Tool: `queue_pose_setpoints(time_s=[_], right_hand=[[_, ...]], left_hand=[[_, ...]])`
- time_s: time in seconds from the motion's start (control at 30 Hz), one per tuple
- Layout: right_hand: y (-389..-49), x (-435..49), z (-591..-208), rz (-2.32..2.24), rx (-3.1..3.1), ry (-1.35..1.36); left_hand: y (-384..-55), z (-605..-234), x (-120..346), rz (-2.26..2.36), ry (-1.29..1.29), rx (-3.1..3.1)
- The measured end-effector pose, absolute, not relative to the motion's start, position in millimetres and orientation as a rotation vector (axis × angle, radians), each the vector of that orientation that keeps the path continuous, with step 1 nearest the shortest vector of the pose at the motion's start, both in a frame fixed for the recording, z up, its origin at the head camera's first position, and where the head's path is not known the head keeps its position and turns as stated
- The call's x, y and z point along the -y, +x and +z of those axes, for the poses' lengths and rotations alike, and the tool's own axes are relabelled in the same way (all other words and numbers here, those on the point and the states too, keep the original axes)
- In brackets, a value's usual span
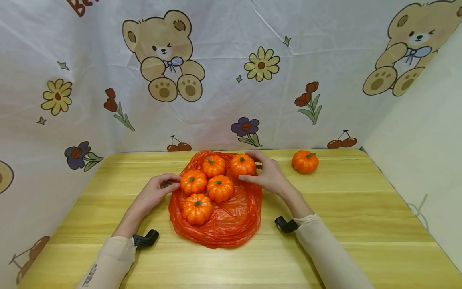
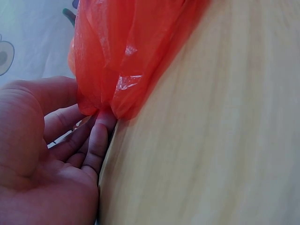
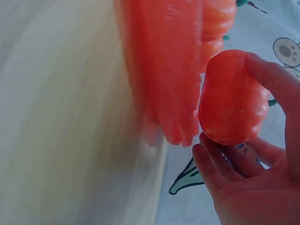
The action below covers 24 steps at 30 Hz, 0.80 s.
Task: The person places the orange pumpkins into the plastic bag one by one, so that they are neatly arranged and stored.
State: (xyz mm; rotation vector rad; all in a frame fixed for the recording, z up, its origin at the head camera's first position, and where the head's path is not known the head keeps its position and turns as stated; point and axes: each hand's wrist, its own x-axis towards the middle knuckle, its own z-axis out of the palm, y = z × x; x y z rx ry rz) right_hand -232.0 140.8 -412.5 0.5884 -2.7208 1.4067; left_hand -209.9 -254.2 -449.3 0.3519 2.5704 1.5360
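A crumpled red plastic bag [image 1: 234,218] lies spread on the table, with several small orange toy pumpkins [image 1: 196,209] with green stems on it. At its upper right, my right hand [image 1: 268,172] holds one pumpkin [image 1: 243,165] between thumb and fingers. The right wrist view shows this pumpkin [image 3: 232,98] beside the bag's hanging edge [image 3: 173,84]. On the opposite side my left hand [image 1: 153,194] pinches the bag's left edge, close to another pumpkin [image 1: 193,182]. In the left wrist view its fingertips are partly hidden by the bag film [image 2: 117,61].
One more pumpkin [image 1: 304,161] sits apart at the back right of the wooden table [image 1: 361,208]. Behind the table hangs a white cloth [image 1: 223,96] printed with bears and flowers. A dark camera mount [image 1: 146,239] sticks out from each wrist.
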Motion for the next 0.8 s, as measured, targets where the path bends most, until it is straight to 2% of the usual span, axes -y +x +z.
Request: queue_pose_setpoints(time_s=[0.27,0.8], right_hand=[[-232,-137,-422,1.184,2.800,0.670],[-231,-143,-419,1.198,2.844,0.734]], left_hand=[[-210,-449,253,1.531,0.362,-2.584],[-210,-449,253,1.534,0.337,-2.571]])
